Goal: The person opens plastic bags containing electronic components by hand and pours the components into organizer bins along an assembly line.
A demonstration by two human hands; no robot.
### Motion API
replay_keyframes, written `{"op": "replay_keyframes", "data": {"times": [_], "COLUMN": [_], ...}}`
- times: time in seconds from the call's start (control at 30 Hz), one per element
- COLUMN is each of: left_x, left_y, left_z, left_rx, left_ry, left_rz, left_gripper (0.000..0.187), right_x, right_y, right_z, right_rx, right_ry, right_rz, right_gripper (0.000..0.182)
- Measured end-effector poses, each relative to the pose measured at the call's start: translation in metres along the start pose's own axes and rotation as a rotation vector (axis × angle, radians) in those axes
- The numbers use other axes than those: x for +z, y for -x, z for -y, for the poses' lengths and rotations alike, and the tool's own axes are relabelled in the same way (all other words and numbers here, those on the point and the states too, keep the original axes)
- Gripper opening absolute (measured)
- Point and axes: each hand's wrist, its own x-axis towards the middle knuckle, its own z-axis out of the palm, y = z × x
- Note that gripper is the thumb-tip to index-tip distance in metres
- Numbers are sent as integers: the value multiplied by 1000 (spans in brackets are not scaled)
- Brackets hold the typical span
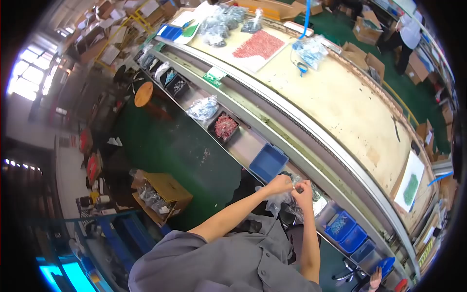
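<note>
My left hand (279,185) and my right hand (302,192) are close together over the near edge of the long bench. The fingers of both hands are pinched at the top of a clear plastic bag (276,203), which hangs below them. What the bag contains is hard to make out. Just beyond my left hand is a blue bin (268,163) with a bare bottom. More clear plastic, shiny and crumpled, lies around and behind my hands.
Along the bench stand a black bin of small red parts (225,126), a bag of pale blue parts (203,108) and blue bins (340,226). A conveyor rail runs beside them. Red pieces (259,46) lie on the far table. Another person's hand (375,279) shows at lower right.
</note>
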Motion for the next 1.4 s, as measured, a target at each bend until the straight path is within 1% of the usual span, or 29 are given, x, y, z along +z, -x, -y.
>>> {"op": "replay_keyframes", "data": {"times": [0.03, 0.07, 0.1, 0.13, 0.17, 0.27, 0.33, 0.37, 0.4, 0.43, 0.5, 0.53, 0.6, 0.67, 0.73, 0.77, 0.83, 0.9, 0.93, 0.97, 1.0, 1.03, 1.1, 1.13, 1.2, 1.23, 1.3, 1.33, 1.4], "left_x": [1, 1, -1, -2, -4, -2, 2, 4, 2, -8, -15, -15, -15, -13, -9, -5, 3, 6, 7, 9, 13, 15, 17, 13, -2, -5, -6, -8, -8], "left_y": [1, 1, 2, 3, 4, 6, 7, 9, 6, 11, 13, 12, 11, 10, 16, 17, 11, 4, 4, 4, 3, 1, 0, 3, 14, 16, 19, 18, 20], "left_z": [1, 2, -2, -6, -9, -7, -7, -7, -9, -25, -30, -26, -19, -14, -16, -13, 6, 15, 16, 18, 20, 21, 20, 15, -3, -6, -13, -13, -11], "left_rx": [-38, -60, -58, -109, -160, -152, -147, -81, -11, -37, -38, 7, 11, 31, 44, 5, 91, 66, 21, -22, -23, -36, -45, -61, -60, -55, -18, -22, 36], "left_ry": [6, 3, 8, 0, -9, -12, -20, -82, -147, -222, -271, -274, -267, -264, -162, -90, -32, -14, 28, 72, 77, 55, 36, 18, 18, 21, -60, -34, -124], "left_rz": [11, -10, -20, -9, 4, -15, -31, -49, -71, -20, 68, 88, 103, 134, 26, -17, 1, -28, 4, 40, 38, 17, 4, -9, 15, 28, 1, 48, -40], "left_gripper": [29, 29, 29, 30, 30, 29, 27, 25, 23, 19, 18, 18, 18, 19, 21, 23, 26, 28, 29, 29, 29, 29, 29, 28, 24, 24, 22, 23, 26], "right_x": [-2, -3, -4, -6, -7, -10, -8, -8, -8, -8, -10, -10, -10, -11, -13, -11, -9, -9, -8, -8, -9, -10, -11, -15, -16, -13, -7, -5, 0], "right_y": [0, -2, -4, -6, -7, -10, -13, -14, -15, -16, -13, -12, -10, -9, -8, -8, -6, -1, 0, 2, 3, 1, 0, 0, -3, -5, -6, -5, 0], "right_z": [7, 16, 25, 31, 36, 47, 40, 37, 36, 37, 38, 33, 22, 16, 13, 7, 7, 14, 12, 11, 9, 5, -2, 9, 33, 34, 25, 26, 24], "right_rx": [6, -3, -83, -163, -225, -307, -329, -344, -360, -340, -303, -266, -169, -105, -91, -89, -74, -18, -22, 39, 100, 98, -104, -98, -150, -157, -125, -168, -166], "right_ry": [116, 120, 324, 526, 541, 573, 573, 573, 540, 470, 339, 283, 139, 32, -15, -45, -119, -158, -157, -155, -152, -149, 9, 13, 418, 528, 557, 536, 509], "right_rz": [-18, -8, 10, 25, 43, 98, 101, 103, 115, 121, 131, 145, 184, 211, 228, 237, 245, 249, 258, 266, 271, 271, 230, 225, 211, 204, 236, 202, 131], "right_gripper": [16, 16, 16, 16, 16, 15, 14, 13, 11, 11, 12, 14, 17, 15, 14, 14, 13, 12, 12, 13, 14, 14, 16, 16, 18, 19, 21, 18, 16]}}
